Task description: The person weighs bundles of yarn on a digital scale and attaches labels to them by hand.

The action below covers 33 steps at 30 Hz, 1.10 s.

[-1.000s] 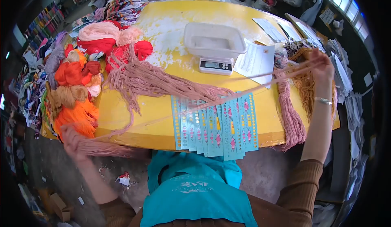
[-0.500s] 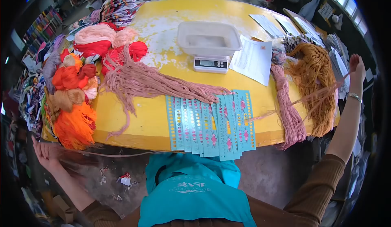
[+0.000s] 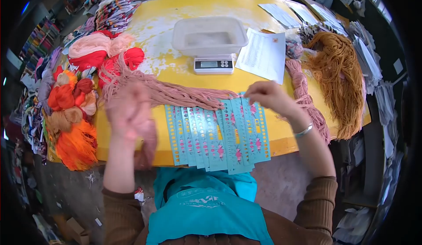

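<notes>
My left hand is raised over the left part of the table, its fingers smeared by motion. A blurred hank of mauve thread hangs just beside its wrist. My right hand has its fingertips pinched together at the right end of the long dusty-pink thread bundle, seemingly on a strand there. That bundle lies across the tops of overlapping turquoise hole-punched cards, fanned at the table's front edge. Right of this hand lies a twisted pink skein.
A translucent plastic tub sits on a digital scale, beside a printed sheet. Red and peach skeins and orange thread are heaped on the left. An ochre skein lies on the right of the yellow table.
Both hands have come inward from wide apart at the sides. My right hand has moved to the pink bundle's end; my left has risen over the table. The stretched strands are no longer spread out.
</notes>
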### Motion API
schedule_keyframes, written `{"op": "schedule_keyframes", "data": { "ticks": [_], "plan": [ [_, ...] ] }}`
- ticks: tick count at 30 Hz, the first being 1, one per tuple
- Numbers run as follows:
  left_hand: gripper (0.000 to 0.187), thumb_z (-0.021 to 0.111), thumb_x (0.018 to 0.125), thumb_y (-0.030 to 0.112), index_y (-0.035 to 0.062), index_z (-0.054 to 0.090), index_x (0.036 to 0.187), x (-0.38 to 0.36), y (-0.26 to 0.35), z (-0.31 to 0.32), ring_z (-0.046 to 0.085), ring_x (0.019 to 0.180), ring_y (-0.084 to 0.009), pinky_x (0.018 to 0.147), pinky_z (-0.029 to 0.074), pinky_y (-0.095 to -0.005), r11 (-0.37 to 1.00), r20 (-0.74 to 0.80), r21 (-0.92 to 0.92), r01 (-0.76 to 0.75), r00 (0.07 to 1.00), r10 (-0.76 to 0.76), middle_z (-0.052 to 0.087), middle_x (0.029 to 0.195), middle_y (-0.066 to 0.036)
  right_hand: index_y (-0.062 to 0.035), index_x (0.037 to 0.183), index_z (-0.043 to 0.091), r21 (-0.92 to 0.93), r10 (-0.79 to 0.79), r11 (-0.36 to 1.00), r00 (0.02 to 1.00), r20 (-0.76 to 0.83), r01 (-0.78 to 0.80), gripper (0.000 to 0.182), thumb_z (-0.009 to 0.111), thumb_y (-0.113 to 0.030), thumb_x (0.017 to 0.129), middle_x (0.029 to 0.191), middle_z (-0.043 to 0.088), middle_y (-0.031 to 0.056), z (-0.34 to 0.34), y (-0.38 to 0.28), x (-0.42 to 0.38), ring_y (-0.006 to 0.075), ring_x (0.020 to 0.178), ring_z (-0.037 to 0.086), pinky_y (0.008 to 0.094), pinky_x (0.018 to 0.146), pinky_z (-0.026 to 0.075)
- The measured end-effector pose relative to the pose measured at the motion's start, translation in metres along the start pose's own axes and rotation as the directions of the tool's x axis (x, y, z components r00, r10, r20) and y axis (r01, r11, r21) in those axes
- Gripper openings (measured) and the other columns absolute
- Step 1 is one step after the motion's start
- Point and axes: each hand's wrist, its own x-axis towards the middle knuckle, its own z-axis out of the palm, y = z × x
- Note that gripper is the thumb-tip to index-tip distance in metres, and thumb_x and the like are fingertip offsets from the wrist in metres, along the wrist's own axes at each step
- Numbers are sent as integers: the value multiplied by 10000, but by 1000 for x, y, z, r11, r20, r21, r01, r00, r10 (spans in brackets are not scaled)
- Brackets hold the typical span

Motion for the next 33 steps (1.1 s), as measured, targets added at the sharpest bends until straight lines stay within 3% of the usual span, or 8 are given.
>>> {"op": "schedule_keyframes", "data": {
  "ticks": [2,5,11,16,17,19,25,33],
  "plan": [
    [324,588,894,145,53,637,1201,20,-25,40,510,561,-88,475,421,-241,803,-126,508,312,949,-289,632,918,-73,-18,955,690,146,-34,989,996,79,22,113,645,-72,867,776,651,-7,26,13,6,24,631,502,199,544,399],
    [257,664,847,120,29,680,1087,40,-77,86,605,809,-153,686,478,-252,530,59,847,35,985,-160,647,972,-68,4,915,681,71,4,997,987,164,-16,95,642,-61,858,805,673,44,41,-2,6,81,700,589,245,640,491],
    [228,683,840,143,56,691,1051,55,-126,95,629,931,-226,802,504,-366,321,177,941,-110,966,-187,654,1049,-106,8,892,653,219,136,956,955,264,-197,86,646,-74,869,793,673,51,54,11,8,72,650,596,225,588,489],
    [202,639,898,240,56,672,972,66,-121,106,627,701,-223,632,481,-352,106,-274,936,337,881,-385,634,757,-59,11,948,622,403,77,911,996,48,-90,127,666,-78,870,743,670,55,68,38,8,87,665,609,217,616,481],
    [202,639,898,240,56,672,972,64,-131,97,627,701,-223,632,481,-352,106,-275,935,338,880,-386,634,757,-59,8,969,612,308,119,945,993,-20,-107,148,673,-79,866,711,656,50,68,28,5,84,654,601,225,610,473],
    [216,621,928,289,75,649,935,58,-164,67,518,578,-111,541,416,-268,673,-203,519,527,841,-502,548,652,2,4,990,603,212,156,968,984,-91,-134,172,680,-80,862,679,641,45,71,26,3,82,643,592,233,604,465],
    [275,594,946,338,67,623,988,60,-190,59,482,585,-61,512,364,-206,740,-234,317,593,805,-545,573,756,4,20,899,639,-30,-44,999,935,-351,36,89,666,-62,878,615,514,-36,82,59,10,18,573,428,219,520,356],
    [397,625,931,292,58,517,1233,61,-188,74,588,681,-86,485,383,-179,698,-377,-69,713,629,-680,565,1248,-99,21,895,646,-78,59,991,894,-444,-104,128,639,-101,856,677,643,123,70,94,28,147,571,594,287,545,462]
  ]
}}
